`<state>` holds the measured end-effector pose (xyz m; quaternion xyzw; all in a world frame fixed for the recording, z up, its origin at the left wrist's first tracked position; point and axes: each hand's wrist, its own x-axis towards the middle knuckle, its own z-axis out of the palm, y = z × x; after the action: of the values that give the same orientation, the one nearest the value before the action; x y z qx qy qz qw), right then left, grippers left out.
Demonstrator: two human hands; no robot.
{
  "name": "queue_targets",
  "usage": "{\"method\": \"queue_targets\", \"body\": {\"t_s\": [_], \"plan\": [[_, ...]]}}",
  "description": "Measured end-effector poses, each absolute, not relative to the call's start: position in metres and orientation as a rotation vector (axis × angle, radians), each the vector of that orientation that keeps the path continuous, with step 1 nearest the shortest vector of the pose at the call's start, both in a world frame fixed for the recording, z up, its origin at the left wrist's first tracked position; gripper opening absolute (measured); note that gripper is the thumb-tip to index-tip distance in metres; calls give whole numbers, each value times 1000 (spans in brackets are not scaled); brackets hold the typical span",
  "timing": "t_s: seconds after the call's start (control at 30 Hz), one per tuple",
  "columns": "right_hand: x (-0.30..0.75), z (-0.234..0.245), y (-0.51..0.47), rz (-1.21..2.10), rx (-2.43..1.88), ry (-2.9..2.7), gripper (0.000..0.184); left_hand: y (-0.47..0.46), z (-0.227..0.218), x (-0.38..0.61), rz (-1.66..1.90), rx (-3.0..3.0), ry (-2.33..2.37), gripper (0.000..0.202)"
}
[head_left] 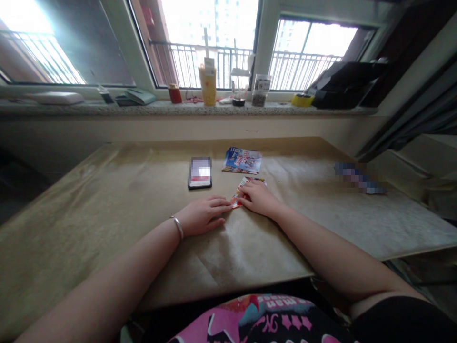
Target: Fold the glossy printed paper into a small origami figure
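Observation:
A small folded printed leaflet [235, 200], with red, orange and white print, lies slantwise on the table before me. My right hand [260, 197] covers much of it, its bent fingers and thumb pressing the paper against the table. From the other side, my left hand [205, 214] rests low on the table with fingers stretched out. Its fingertips touch the leaflet's lower left edge. Just beyond sits a stack of blue and pink printed flyers [243, 160]. Left of the stack lies a phone [200, 183] with its screen blurred.
The table has a shiny tan cover [143, 176]. At its right lies a blurred dark bluish item [359, 178]. On the stone windowsill [143, 108] behind stand a yellow drink cup [209, 88], a red jar [174, 94], clear cups, yellow tape [302, 100] and a black bag [346, 85].

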<state>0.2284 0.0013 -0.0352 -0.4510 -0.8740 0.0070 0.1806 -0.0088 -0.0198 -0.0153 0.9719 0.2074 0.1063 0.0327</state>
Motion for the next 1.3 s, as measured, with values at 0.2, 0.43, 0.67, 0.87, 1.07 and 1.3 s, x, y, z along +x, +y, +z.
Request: {"method": "queue_targets", "body": {"t_s": [0.2, 0.43, 0.67, 0.87, 1.07, 1.3], "plan": [[227, -33, 5, 21, -1317, -2484, 23, -18, -15, -8, 386, 3063, 643, 34], [227, -34, 3, -50, -1300, -2474, 22, -17, -16, -5, 482, 3055, 641, 33], [225, -35, 2, -48, -1342, -2452, 20, -18, -17, -1, 450, 3080, 641, 31], [226, -36, 2, -9, -1337, -2421, 19, -17, -18, -2, 456, 3054, 647, 29], [227, -37, 1, -39, -1318, -2399, 18, -15, -19, -3, 506, 2994, 649, 29], [226, -36, -2, -112, -1236, -2420, 15, -18, -17, -3, 446, 3037, 641, 28]]}}
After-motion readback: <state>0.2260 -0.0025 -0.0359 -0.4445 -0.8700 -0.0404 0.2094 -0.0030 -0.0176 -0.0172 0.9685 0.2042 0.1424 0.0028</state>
